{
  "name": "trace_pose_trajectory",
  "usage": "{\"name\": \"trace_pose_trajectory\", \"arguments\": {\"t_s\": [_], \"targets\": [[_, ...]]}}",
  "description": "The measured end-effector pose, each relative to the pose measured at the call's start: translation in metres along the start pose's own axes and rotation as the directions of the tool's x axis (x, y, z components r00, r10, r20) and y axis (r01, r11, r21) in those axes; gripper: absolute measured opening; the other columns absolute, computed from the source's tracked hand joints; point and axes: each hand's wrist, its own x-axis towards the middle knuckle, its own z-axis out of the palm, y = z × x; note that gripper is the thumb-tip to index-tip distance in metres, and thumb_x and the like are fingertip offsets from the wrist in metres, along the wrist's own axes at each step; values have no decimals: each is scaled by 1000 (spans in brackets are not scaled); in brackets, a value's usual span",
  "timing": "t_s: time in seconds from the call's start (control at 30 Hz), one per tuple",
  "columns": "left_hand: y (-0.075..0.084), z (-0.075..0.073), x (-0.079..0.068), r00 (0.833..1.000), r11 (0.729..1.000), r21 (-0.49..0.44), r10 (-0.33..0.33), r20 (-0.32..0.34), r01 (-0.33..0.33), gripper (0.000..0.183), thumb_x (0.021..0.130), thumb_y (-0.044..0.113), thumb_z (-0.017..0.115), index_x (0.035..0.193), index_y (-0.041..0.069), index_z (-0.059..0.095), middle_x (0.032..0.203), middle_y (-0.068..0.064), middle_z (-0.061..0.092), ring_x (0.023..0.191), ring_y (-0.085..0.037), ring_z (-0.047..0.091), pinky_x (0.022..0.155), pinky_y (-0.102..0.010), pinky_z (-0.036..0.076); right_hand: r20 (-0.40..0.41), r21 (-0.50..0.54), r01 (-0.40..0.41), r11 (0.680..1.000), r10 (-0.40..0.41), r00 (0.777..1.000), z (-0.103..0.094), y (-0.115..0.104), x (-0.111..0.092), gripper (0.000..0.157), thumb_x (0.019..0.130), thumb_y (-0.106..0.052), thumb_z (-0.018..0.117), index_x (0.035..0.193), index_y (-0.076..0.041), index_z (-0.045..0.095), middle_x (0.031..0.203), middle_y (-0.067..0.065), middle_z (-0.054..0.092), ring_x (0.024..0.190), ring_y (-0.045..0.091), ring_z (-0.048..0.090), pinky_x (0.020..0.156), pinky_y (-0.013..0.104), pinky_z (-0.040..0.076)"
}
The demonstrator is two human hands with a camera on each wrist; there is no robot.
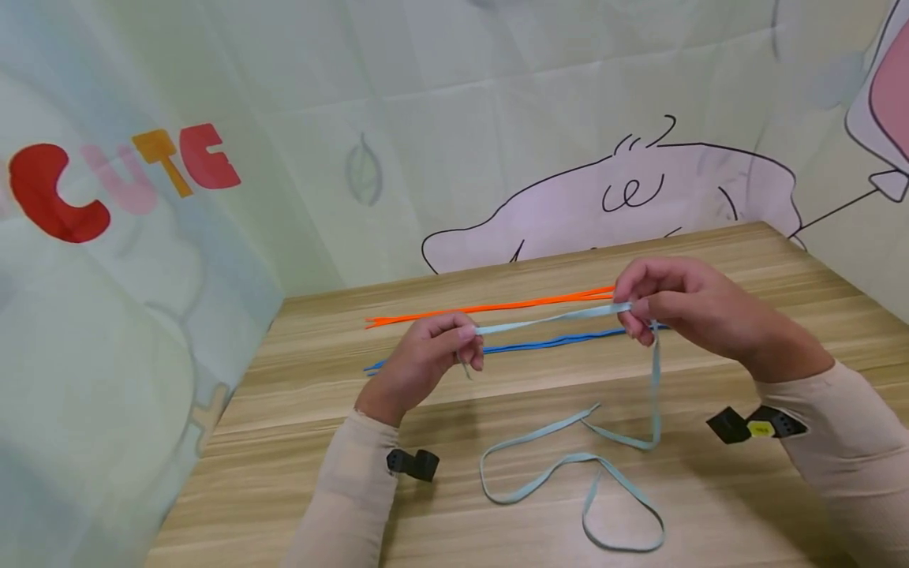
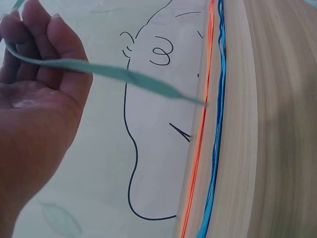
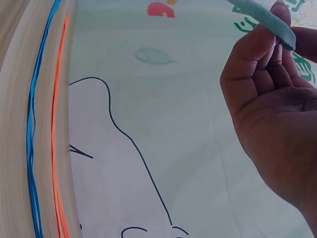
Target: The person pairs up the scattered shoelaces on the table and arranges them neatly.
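A pale teal shoelace point(image 1: 554, 319) stretches between both hands above the table. My left hand point(image 1: 435, 355) pinches it near one end between thumb and fingers, and the short tip dangles below; in the left wrist view the loose end of the lace point(image 2: 124, 75) crosses the palm. Thumb and index finger of my right hand point(image 1: 685, 304) pinch the lace farther along. From there it hangs down to the tabletop, where the rest lies in loose curves and a loop. In the right wrist view a bit of lace point(image 3: 270, 22) shows at the fingertips.
An orange shoelace point(image 1: 497, 306), doubled, lies straight across the wooden table point(image 1: 298, 434) toward the back. A blue doubled shoelace point(image 1: 554, 342) runs parallel in front of it. Behind the table hangs a printed curtain point(image 1: 440, 118) with cartoon drawings.
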Motion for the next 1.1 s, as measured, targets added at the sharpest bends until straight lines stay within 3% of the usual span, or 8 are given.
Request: {"name": "trace_pose_trajectory", "arguments": {"t_s": [0.17,0.4,0.73,1.1], "targets": [[1,-4,-1,1000,1000,-10,13,-17,-13,18,102,12,51,87,7,59,78,-5,55,78,-21,62,85,-35,53,-12,36,9,999,-9,1000,-2,2,0,24,100,11,38,108,-1,57,82,12,62,73,24,57,66,32,53],[-1,-8,-2,998,999,-30,14,-64,-16,22,102,13,50,82,8,56,75,-3,53,77,-20,60,83,-33,51,-20,70,88,994,-87,996,-7,9,1,26,102,12,36,110,2,58,82,13,62,71,24,56,65,33,53],[-4,-8,1,995,999,-43,29,-99,-33,27,103,16,48,78,8,53,72,-4,53,75,-21,58,81,-33,50,-96,79,80,994,-72,993,-16,15,-2,23,102,11,38,107,3,59,78,12,60,68,23,55,61,32,52],[-6,-21,-3,991,997,-75,18,-133,-29,31,104,16,42,75,10,51,71,-2,50,74,-20,56,81,-34,48,-101,91,48,995,-39,994,-27,20,-6,17,102,10,41,106,6,57,77,9,59,68,20,56,61,29,52]]}}
